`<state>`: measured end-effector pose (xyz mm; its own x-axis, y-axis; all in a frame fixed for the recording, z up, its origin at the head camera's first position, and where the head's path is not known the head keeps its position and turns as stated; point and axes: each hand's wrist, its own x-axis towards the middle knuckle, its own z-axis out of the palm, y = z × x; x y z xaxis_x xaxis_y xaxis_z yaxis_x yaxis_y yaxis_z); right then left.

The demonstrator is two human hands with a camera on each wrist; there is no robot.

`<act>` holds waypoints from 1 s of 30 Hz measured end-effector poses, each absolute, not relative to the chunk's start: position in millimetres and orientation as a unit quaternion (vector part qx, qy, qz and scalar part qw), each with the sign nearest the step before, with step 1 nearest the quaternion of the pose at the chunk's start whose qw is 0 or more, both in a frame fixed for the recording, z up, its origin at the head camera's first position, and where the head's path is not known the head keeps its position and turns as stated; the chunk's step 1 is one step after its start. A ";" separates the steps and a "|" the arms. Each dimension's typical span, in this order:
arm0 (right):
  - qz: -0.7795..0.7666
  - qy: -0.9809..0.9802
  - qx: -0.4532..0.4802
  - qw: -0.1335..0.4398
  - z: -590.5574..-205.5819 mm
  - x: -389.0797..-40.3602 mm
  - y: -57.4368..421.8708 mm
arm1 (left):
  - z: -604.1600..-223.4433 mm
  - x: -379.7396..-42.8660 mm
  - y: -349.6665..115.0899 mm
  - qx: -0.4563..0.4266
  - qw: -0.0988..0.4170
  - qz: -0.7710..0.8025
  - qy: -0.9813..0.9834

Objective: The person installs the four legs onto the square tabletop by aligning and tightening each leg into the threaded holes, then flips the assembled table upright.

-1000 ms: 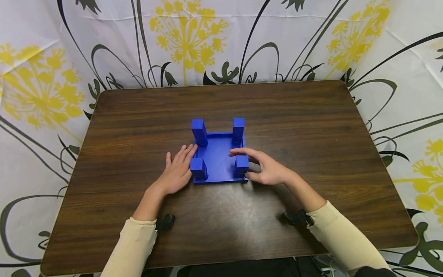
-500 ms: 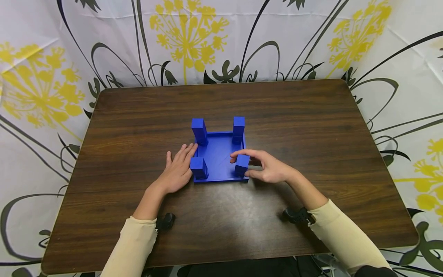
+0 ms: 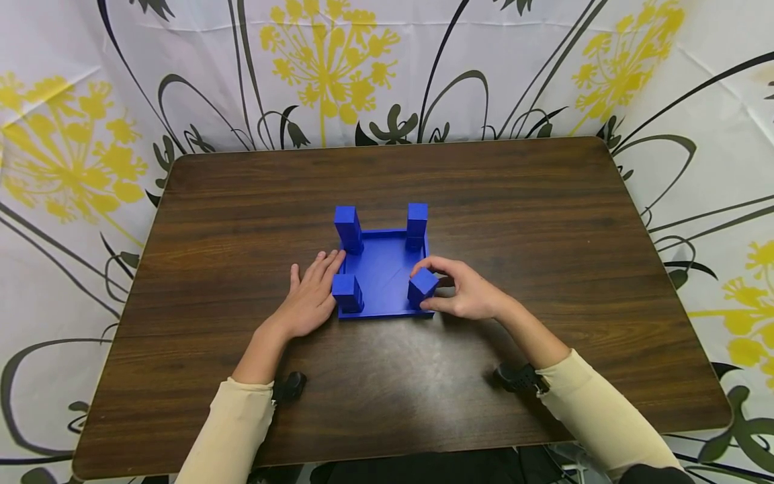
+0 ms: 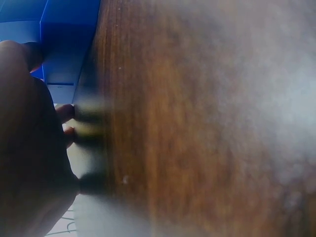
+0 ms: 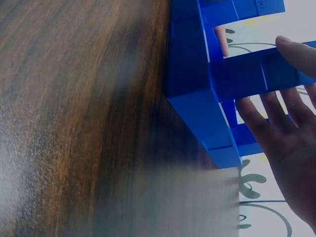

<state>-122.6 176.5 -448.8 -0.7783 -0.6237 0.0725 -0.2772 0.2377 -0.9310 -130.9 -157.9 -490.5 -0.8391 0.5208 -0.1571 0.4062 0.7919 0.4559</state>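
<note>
A blue square tray-like base point(image 3: 383, 272) with a low rim carries upright blue posts at its corners. My right hand point(image 3: 464, 292) grips the near right post point(image 3: 423, 284), thumb on the near side and fingers behind it. That post is turned askew to the base, unlike the others. In the right wrist view the thumb point(image 5: 296, 55) presses the post's face, with fingers point(image 5: 269, 121) beyond it. My left hand point(image 3: 308, 302) lies with straight fingers along the base's left side, next to the near left post point(image 3: 347, 289). The left wrist view shows its fingertips against the blue side wall point(image 4: 66, 47).
The dark wood-grain table point(image 3: 532, 215) surrounds the base. The far left post point(image 3: 347, 225) and far right post point(image 3: 417, 222) stand upright at the back corners. A white curtain point(image 3: 387, 67) with yellow flowers hangs behind the table.
My right fingers have closed in around the near right post, which has turned from square with the base to askew. The left hand has stayed in place.
</note>
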 end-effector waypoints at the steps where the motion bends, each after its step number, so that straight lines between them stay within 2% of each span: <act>1: -0.545 0.772 -0.287 0.156 -448.7 -122.3 175.7 | -490.5 -130.9 -157.8 0.247 0.139 0.207 0.936; 8: -0.552 0.786 -0.253 0.118 -448.7 -118.8 170.1 | -489.5 -130.9 -157.5 0.246 0.140 0.207 0.937; 20: -0.530 0.817 -0.226 0.017 -457.2 -107.4 161.9 | -489.8 -131.0 -157.4 0.247 0.137 0.207 0.937; 30: -0.516 0.827 -0.219 -0.023 -459.6 -102.0 158.9 | -491.3 -130.9 -157.5 0.248 0.135 0.206 0.937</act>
<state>-102.0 158.9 -459.6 -0.9028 -0.3394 0.2642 -0.3865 0.3705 -0.8446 -130.9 -157.5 -491.3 -0.8405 0.5206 -0.1502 0.4098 0.7921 0.4523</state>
